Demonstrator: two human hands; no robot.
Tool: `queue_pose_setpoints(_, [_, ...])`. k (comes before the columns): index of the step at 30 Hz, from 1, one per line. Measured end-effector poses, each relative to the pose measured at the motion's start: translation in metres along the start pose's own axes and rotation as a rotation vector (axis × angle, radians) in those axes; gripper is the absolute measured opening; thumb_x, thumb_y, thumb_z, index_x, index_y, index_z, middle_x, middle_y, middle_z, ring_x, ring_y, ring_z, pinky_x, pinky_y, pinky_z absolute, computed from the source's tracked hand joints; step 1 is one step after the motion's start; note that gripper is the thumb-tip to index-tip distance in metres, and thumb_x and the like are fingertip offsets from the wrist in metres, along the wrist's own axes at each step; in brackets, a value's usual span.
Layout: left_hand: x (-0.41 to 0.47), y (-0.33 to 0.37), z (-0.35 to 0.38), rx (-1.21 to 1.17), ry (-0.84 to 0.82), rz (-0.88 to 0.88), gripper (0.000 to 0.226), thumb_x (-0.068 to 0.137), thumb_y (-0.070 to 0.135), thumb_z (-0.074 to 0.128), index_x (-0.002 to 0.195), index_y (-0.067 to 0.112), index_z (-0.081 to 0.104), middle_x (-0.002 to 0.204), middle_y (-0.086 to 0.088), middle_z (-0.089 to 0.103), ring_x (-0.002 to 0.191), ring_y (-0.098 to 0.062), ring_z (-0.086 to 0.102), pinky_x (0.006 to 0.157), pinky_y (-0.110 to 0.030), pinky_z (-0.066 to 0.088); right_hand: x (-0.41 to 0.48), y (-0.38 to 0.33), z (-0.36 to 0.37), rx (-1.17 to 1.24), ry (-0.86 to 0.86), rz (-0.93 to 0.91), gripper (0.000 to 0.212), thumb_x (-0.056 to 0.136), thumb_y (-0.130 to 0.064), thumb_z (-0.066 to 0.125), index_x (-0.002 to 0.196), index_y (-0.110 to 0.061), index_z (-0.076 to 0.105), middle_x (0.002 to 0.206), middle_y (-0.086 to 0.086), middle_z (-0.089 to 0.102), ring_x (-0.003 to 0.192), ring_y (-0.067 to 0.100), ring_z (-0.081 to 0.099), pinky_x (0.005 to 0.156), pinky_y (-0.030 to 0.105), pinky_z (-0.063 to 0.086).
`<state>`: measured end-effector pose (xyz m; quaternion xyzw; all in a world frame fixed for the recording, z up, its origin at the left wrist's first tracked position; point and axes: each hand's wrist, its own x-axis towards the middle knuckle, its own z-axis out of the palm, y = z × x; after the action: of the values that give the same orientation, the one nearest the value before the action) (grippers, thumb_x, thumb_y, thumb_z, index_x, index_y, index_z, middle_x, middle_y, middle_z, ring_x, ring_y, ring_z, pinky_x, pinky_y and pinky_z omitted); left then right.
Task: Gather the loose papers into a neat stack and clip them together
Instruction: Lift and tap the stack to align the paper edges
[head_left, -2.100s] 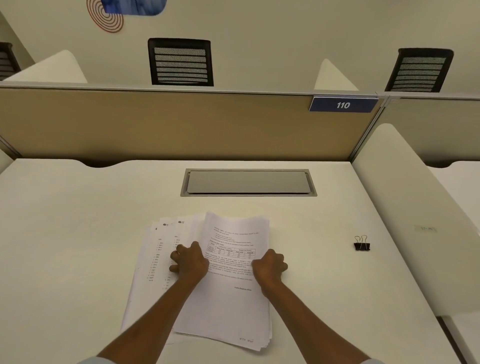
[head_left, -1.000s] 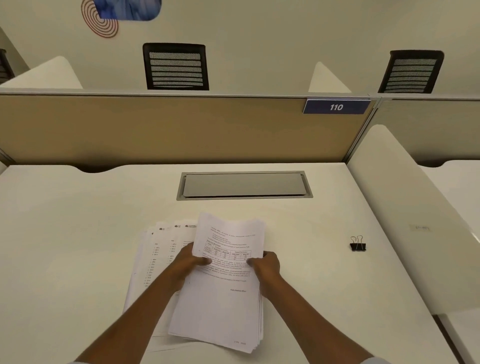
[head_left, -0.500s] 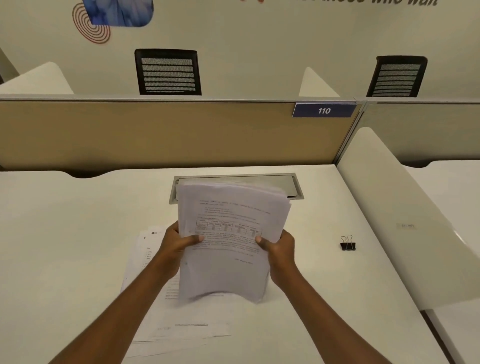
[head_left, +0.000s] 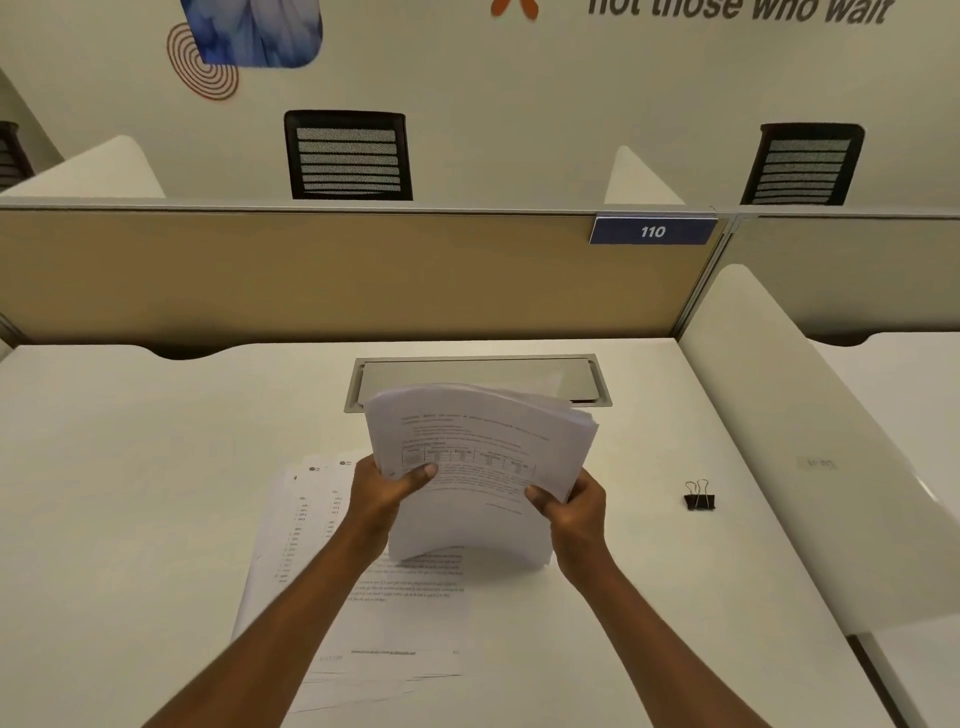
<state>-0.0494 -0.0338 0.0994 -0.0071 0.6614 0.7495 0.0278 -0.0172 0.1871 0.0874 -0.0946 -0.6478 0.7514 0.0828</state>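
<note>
Sheaf of printed papers (head_left: 483, 457) held upright above the white bench (head_left: 130, 493), upper edge bowed away and fanned at the right corner, lower edge just over the sheets below. Left hand (head_left: 387, 493) clamped on the sheaf's left edge, thumb across the printed face; right hand (head_left: 574, 512) clamped on the right edge, thumb likewise on the front. Remaining loose sheets (head_left: 311, 545) left flat on the bench beneath and to the left of the forearms, spread in an uneven overlap, print facing up. Black binder clip (head_left: 699, 496) stood on the bench well to the right of the right hand, wire handles up, touching nothing else. Grey cable hatch (head_left: 467, 374) set in the bench behind the sheaf, partly hidden by it. Tan partition (head_left: 311, 275) behind, with blue plate marked 110 (head_left: 652, 231).
</note>
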Motion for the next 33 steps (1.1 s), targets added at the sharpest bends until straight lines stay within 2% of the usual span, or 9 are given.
queue_pose_setpoints(4, [0.004,0.008,0.002,-0.015,0.040,0.019,0.046,0.053,0.037,0.080,0.097,0.026,0.070,0.093,0.000,0.076,0.087,-0.023,0.071,0.069,-0.034,0.060,0.005,0.002,0.002,-0.013,0.020,0.009,0.020,0.064,-0.007,0.070,0.082,-0.016,0.068,0.079,-0.003,0.074,0.082,0.028,0.067,0.064,0.027,0.058])
queue_pose_setpoints(8, [0.005,0.008,-0.005,-0.039,0.001,-0.002,0.053,0.044,0.043,0.089,0.092,0.025,0.074,0.097,-0.006,0.076,0.091,-0.029,0.071,0.075,-0.042,0.059,0.008,0.004,-0.003,-0.005,0.003,-0.029,0.047,0.061,-0.005,0.072,0.106,-0.007,0.059,0.103,0.020,0.064,0.093,0.031,0.062,0.066,0.027,0.056])
queue_pose_setpoints(11, [0.007,0.007,-0.013,-0.072,-0.052,-0.028,0.066,0.039,0.047,0.092,0.098,0.024,0.072,0.103,-0.011,0.074,0.096,-0.032,0.069,0.079,-0.047,0.057,0.010,0.002,-0.005,-0.048,-0.068,-0.057,0.063,0.059,-0.012,0.076,0.117,-0.006,0.052,0.110,0.020,0.062,0.101,0.033,0.061,0.073,0.038,0.059])
queue_pose_setpoints(13, [0.008,0.008,-0.015,-0.084,-0.088,-0.034,0.071,0.039,0.046,0.092,0.102,0.023,0.069,0.104,-0.011,0.073,0.098,-0.032,0.068,0.080,-0.048,0.057,0.010,-0.001,-0.005,-0.048,-0.090,-0.082,0.068,0.058,-0.007,0.075,0.120,-0.005,0.046,0.111,0.017,0.059,0.101,0.025,0.061,0.074,0.037,0.058])
queue_pose_setpoints(18, [0.006,0.013,-0.010,-0.096,-0.113,-0.046,0.066,0.042,0.044,0.092,0.102,0.025,0.071,0.104,-0.010,0.073,0.097,-0.028,0.069,0.077,-0.042,0.058,0.011,-0.004,-0.003,-0.055,-0.102,-0.012,0.046,0.062,0.002,0.071,0.103,-0.017,0.061,0.099,0.010,0.068,0.093,0.027,0.064,0.073,0.034,0.058])
queue_pose_setpoints(22, [-0.001,0.021,0.000,-0.043,0.002,-0.033,0.052,0.048,0.040,0.090,0.094,0.022,0.074,0.097,-0.007,0.076,0.091,-0.030,0.071,0.073,-0.040,0.059,0.009,-0.008,0.000,-0.094,-0.016,0.025,0.032,0.074,0.015,0.067,0.080,-0.017,0.066,0.083,0.005,0.071,0.082,0.028,0.066,0.071,0.031,0.059])
queue_pose_setpoints(26, [-0.013,0.027,0.021,0.029,0.249,0.002,0.017,0.071,0.019,0.083,0.081,0.024,0.070,0.077,0.000,0.075,0.075,-0.027,0.072,0.067,-0.039,0.059,0.001,-0.009,0.005,-0.131,0.080,-0.040,0.022,0.078,0.007,0.069,0.089,-0.012,0.065,0.085,0.004,0.069,0.080,0.019,0.066,0.065,0.021,0.056])
queue_pose_setpoints(30, [-0.023,0.016,0.034,0.133,0.391,0.083,0.015,0.078,0.020,0.076,0.078,0.028,0.063,0.078,0.000,0.069,0.075,-0.027,0.068,0.062,-0.036,0.058,-0.009,-0.004,0.011,-0.186,0.143,-0.136,0.027,0.078,0.008,0.069,0.093,-0.013,0.062,0.084,-0.002,0.065,0.075,0.003,0.063,0.062,0.010,0.051])
queue_pose_setpoints(33, [-0.027,0.003,0.031,0.179,0.388,0.071,0.018,0.078,0.019,0.076,0.090,0.023,0.063,0.084,0.001,0.068,0.081,-0.028,0.069,0.059,-0.026,0.060,-0.015,0.005,0.010,-0.190,0.098,-0.074,0.030,0.077,0.006,0.070,0.092,-0.018,0.060,0.086,0.000,0.067,0.081,0.016,0.064,0.061,0.014,0.053])
